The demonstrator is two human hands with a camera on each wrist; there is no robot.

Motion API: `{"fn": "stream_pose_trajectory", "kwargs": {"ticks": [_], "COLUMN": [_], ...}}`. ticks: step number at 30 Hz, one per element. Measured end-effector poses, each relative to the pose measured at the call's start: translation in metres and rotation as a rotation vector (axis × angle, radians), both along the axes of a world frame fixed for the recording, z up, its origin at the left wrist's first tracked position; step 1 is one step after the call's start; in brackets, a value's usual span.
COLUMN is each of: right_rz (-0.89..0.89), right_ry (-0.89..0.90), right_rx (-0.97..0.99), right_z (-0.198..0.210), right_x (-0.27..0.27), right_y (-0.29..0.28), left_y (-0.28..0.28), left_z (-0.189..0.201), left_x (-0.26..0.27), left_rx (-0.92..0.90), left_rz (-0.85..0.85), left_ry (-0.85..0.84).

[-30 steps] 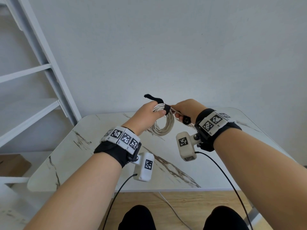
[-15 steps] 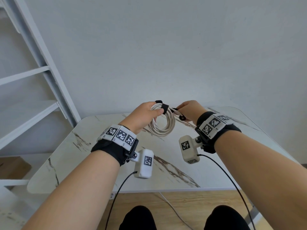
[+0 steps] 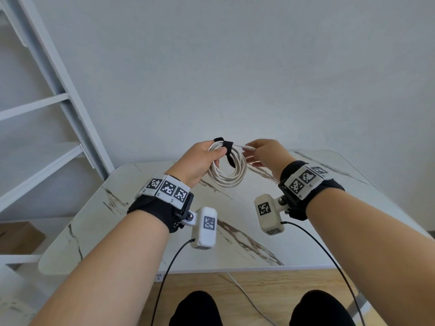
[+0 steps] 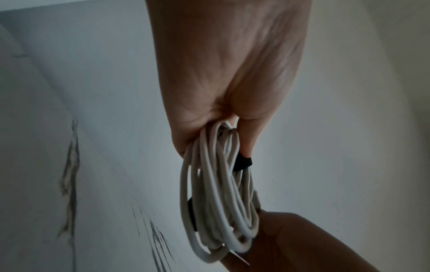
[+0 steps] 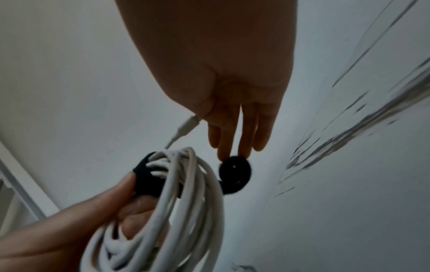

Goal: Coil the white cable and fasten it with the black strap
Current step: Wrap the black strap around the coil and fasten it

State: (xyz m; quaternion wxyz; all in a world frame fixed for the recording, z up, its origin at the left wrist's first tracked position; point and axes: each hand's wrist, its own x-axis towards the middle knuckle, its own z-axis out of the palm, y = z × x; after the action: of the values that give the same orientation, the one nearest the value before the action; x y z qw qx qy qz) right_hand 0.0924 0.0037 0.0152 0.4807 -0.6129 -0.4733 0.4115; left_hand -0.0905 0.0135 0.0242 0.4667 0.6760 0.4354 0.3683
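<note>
The white cable (image 3: pixel 227 180) hangs as a coil from my left hand (image 3: pixel 200 161) above the table. That hand grips the top of the loops, its thumb on the black strap (image 3: pixel 227 145), which passes over the bundle. In the right wrist view the strap's rolled end (image 5: pixel 235 173) hangs beside the coil (image 5: pixel 186 193), at the straight fingertips of my right hand (image 5: pixel 221 73). My right hand (image 3: pixel 268 154) is just right of the coil. Its thumb and forefinger pinch the cable's white plug (image 3: pixel 248 147). The left wrist view shows the coil (image 4: pixel 216 193) and a bit of strap (image 4: pixel 243 162).
A white marble-patterned table (image 3: pixel 329 231) lies under both hands, against a plain wall. A white shelf frame (image 3: pixel 58 102) stands at the left with a cardboard box (image 3: pixel 16 236) below. A thin white lead (image 3: pixel 247 297) runs across the wooden floor by my knees.
The strap's free end, sticking up over my left hand before, now lies over the coil and hangs down. My right hand's fingers have straightened and let go of the rolled end.
</note>
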Motion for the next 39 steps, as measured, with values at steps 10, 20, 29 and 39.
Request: {"fn": "stream_pose_trajectory", "kwargs": {"ticks": [10,20,29,39], "right_rz": [0.318,0.426,0.384,0.306], "right_ry": [0.246,0.296,0.255,0.38], "right_rx": [0.002,0.016,-0.054,-0.056], "right_z": [-0.005,-0.008,-0.015,-0.012], "right_x": [-0.006,-0.01,-0.004,-0.009], "right_y": [-0.004,-0.002,-0.001,-0.006], "left_y": [-0.001,-0.001,-0.006,-0.004], "left_z": [0.0,0.001,0.003,0.002], "left_x": [0.003,0.006,0.014,0.018], "left_rx": [-0.021,0.046,0.185,0.202], "left_rz": [0.087,0.16,0.138,0.176], "left_ry": [-0.076,-0.019,0.134,0.152]}}
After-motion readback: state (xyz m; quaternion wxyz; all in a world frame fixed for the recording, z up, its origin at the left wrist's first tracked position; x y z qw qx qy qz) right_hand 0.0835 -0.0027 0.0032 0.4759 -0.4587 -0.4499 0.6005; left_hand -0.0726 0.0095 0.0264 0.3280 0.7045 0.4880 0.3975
